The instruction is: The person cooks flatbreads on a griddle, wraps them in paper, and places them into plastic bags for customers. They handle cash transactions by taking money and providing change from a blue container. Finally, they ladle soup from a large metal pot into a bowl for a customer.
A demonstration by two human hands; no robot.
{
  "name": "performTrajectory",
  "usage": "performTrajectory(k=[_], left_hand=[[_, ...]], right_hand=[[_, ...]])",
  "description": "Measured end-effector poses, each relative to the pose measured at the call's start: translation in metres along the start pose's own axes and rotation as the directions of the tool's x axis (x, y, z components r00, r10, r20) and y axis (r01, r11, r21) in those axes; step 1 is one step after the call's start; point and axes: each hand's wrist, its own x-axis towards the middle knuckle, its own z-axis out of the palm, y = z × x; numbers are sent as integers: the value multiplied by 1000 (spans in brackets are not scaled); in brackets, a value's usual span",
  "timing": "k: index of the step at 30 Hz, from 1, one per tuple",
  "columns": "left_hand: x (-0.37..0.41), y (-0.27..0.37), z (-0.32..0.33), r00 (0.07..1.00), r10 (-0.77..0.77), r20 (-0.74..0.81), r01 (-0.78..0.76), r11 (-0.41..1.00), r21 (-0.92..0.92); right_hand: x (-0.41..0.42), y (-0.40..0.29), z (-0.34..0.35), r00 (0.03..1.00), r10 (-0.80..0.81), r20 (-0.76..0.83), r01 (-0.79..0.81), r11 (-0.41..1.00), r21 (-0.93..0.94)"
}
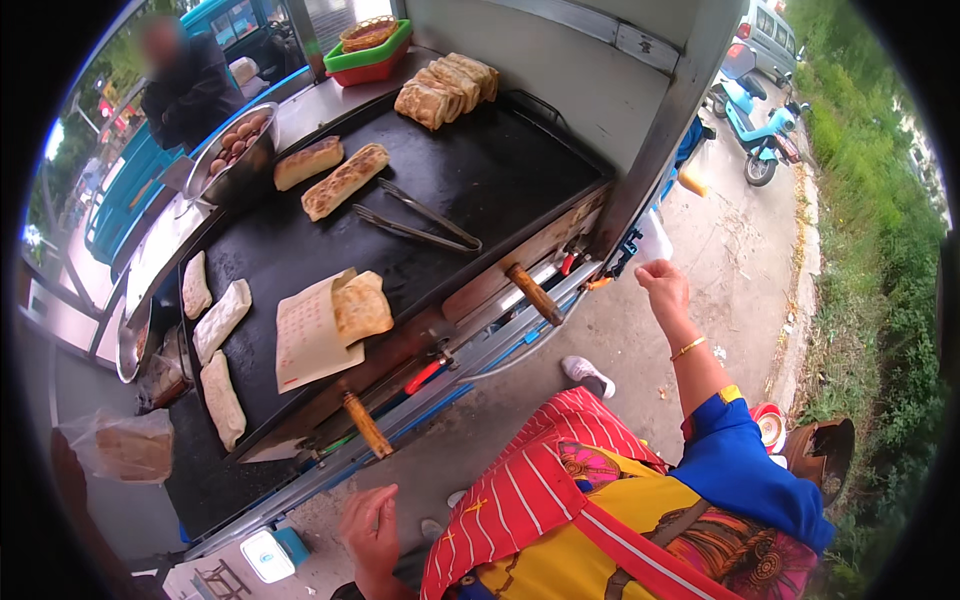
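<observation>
Below the griddle's front edge, my left hand is raised with loosely bent fingers and nothing visible in it. My right hand reaches out at the right, fingertips drawn together, just below a white plastic item; no held thing shows. On the black griddle lie metal tongs, spread apart. A flatbread pokes out of a printed paper bag near the front edge. Two browned rolls, one a long roll, lie behind the tongs. Pale rolls line the left end.
Folded flatbreads are stacked at the back. A steel bowl of eggs and nested baskets stand along the far side. Wooden handles jut from the front. A person stands beyond the cart; a scooter is parked at right.
</observation>
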Motion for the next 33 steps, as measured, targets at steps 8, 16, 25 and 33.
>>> performTrajectory(k=[8,16,25,33], left_hand=[[102,82,321,750,-319,579,571,754,-324],[216,165,560,482,-254,838,677,715,-173],[238,215,641,357,-525,772,907,-1,-420],[225,226,605,360,-655,664,884,12,-467]], right_hand=[[238,232,5,962,-197,-190,47,803,-594],[297,233,-41,788,-11,615,287,891,-352],[278,197,-70,741,4,672,-363,843,396],[296,200,-80,822,-83,563,-271,813,516]])
